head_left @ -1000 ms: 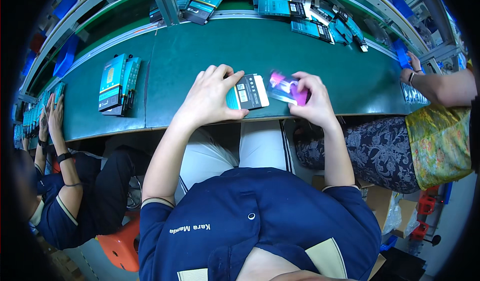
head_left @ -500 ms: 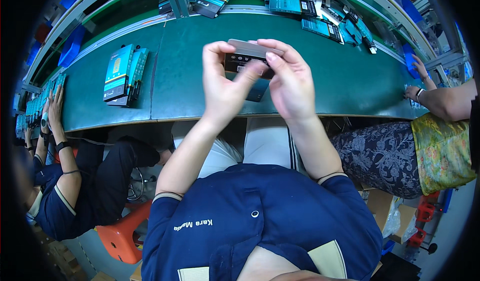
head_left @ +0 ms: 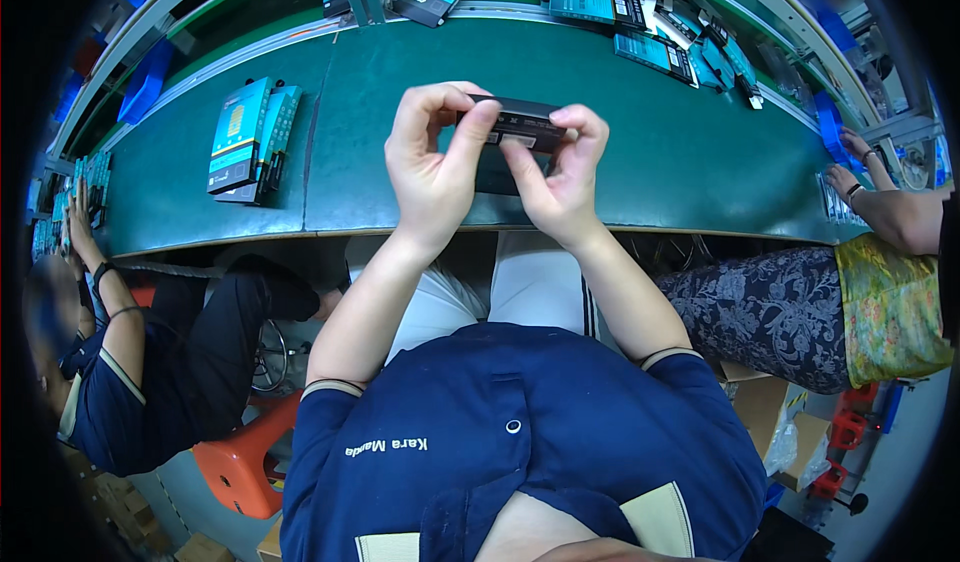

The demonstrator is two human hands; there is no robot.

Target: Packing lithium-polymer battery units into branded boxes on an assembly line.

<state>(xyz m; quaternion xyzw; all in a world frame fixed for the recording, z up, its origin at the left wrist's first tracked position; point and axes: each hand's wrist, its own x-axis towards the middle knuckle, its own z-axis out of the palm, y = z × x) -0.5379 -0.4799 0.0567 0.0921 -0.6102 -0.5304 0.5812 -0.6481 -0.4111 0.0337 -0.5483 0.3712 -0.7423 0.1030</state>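
Both hands hold one small flat dark box [head_left: 515, 122] up above the near edge of the green surface [head_left: 640, 152], roughly over its middle. The left hand [head_left: 432, 167] is curled round the box's left end, thumb pressed on its near face and fingers hooked over the top. The right hand [head_left: 562, 177] pinches the right end between thumb and forefinger, the other fingers folded in loosely. The box lies level, its long side running left to right, with a pale label on the face turned toward the person.

The step in hand looks like a close check or a closing of the box's end flap; which of the two cannot be told from here. The next move would seem to call for a steady pinch from the right hand while the left works the end, without the box twisting.

A stack of blue boxes [head_left: 245, 142] lies toward the left edge of the surface, well apart from the hands. More flat boxes [head_left: 650, 47] lie along the far edge. A co-worker's hand [head_left: 850, 177] rests at the right edge
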